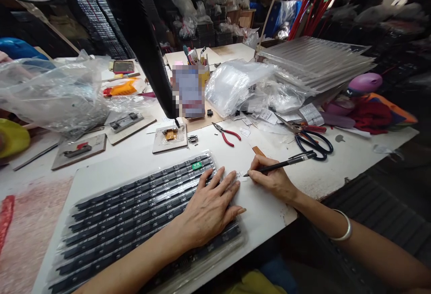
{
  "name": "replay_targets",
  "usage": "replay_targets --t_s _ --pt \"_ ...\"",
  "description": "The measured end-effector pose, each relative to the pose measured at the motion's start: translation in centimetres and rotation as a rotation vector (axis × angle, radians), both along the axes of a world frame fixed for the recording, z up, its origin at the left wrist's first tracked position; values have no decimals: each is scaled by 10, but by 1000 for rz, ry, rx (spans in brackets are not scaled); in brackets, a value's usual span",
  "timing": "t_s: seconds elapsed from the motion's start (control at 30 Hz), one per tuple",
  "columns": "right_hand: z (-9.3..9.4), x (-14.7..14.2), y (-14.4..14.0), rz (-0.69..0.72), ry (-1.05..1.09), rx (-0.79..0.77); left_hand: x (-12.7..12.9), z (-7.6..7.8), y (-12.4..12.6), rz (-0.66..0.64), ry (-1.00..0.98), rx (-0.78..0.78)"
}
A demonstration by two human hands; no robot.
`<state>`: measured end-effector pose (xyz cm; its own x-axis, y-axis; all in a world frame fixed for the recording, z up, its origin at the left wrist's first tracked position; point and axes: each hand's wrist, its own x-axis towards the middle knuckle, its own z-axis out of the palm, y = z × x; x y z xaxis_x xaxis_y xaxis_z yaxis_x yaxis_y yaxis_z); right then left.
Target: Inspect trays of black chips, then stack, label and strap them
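Right hand (pixel 272 179) pinched around black pen (pixel 283 164), tip down on small white label (pixel 241 176), barrel slanting up-right. Left hand (pixel 210 206) flat, fingers spread, pressing wrapped tray of black strips (pixel 134 208); fingertips just beside label, left of pen tip.

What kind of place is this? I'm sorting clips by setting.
Probably a small electronics packing workshop: a wrapped tray of black component strips under the left hand, stacked clear trays, pliers and scissors on a cluttered bench.
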<state>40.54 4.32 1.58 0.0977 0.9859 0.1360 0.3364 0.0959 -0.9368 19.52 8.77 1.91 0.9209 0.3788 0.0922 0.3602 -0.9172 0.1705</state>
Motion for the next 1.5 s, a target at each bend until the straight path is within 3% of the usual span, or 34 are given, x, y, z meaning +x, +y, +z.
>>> replay_targets --t_s 0.13,0.33,0.47,0.9,1.5 --pt "0 -3 -2 61 5 13 0 -1 0 9 7 -11" --pt "-5 -1 -2 -4 -55 17 0 1 0 18 16 -36" --pt "-3 0 2 83 -172 31 0 1 0 30 3 -36" --pt "-11 -6 -1 173 -212 129 0 -3 0 17 -8 -8" --pt "-13 -7 0 191 -334 185 0 -1 -1 16 -6 -18"
